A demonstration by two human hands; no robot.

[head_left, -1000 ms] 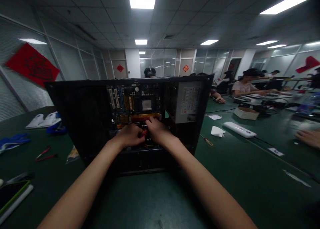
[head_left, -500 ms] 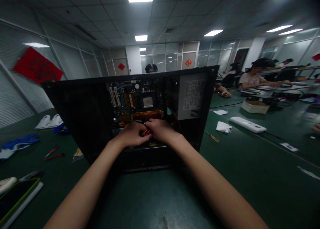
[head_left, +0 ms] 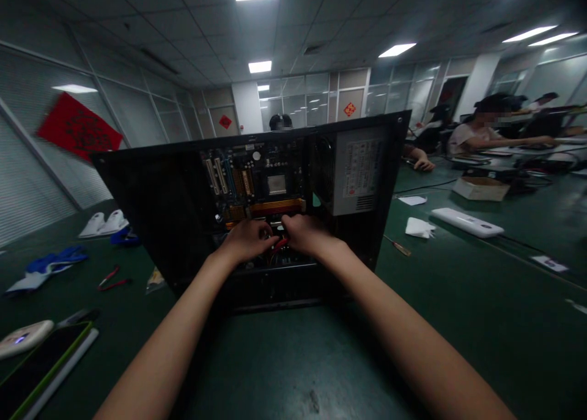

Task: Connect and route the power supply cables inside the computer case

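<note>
Nearest, at the lower left, a green-edged smartphone (head_left: 48, 362) is laid on the green tabletop (head_left: 270, 365), with a pale oval device (head_left: 25, 339) bearing a small lit display set just beside it. Farther in, both hands are held inside the lower part of a black computer case (head_left: 257, 293), which is stood on the tabletop with its interior exposed. The left hand (head_left: 247, 239) is curled, with a narrow gap left between thumb and forefinger; a red cable (head_left: 280, 246) is seen at its thumb tip, but whether it is gripped cannot be told. The right hand (head_left: 305, 233) is bent in from the other side of the cable; its fingertips are partly hidden, so its hold cannot be told either. Above the hands, orange memory slots (head_left: 279, 207) are seen on the motherboard (head_left: 259, 165), and a power supply (head_left: 360, 169) is mounted at the upper right. Left of the case, blue-and-white gloves (head_left: 52, 264) are laid down; to its right, a screwdriver (head_left: 400, 247) is placed. Beyond, a cardboard box (head_left: 480, 189) is set near a seated co-worker (head_left: 472, 137).
</note>
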